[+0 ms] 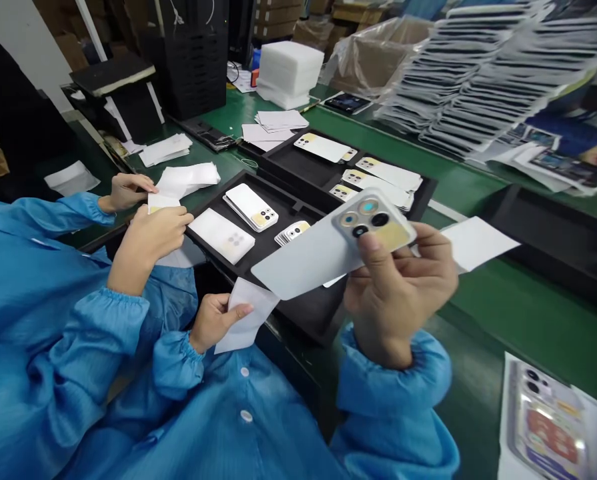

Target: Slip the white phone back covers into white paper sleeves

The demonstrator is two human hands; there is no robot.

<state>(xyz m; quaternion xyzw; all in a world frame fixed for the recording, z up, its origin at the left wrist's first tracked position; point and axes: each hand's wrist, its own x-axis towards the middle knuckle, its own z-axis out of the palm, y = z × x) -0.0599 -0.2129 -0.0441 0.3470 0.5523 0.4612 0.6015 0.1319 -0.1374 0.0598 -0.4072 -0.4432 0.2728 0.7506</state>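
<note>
In my right hand (403, 287) is a thin white phone back panel (313, 257) with round camera lenses and a yellowish patch, gripped at its camera end. My left hand (218, 320) pinches a white paper sheet or sleeve (251, 313) between thumb and fingers, low in front of my body. The panel's far end hangs just above the paper; whether they touch I cannot tell. Below lies a black tray (311, 307) with stacked similar panels (251, 207). Behind my right hand is another white sheet (478, 243); whether my fingers touch it is hidden.
At left, a co-worker's hands (153, 233) handle white papers. A second black tray (278, 160) holds more panels. White foam (291, 70) and tall stacks of sleeved pieces (478, 73) stand behind. A wrapped phone-like piece (548, 420) lies at lower right.
</note>
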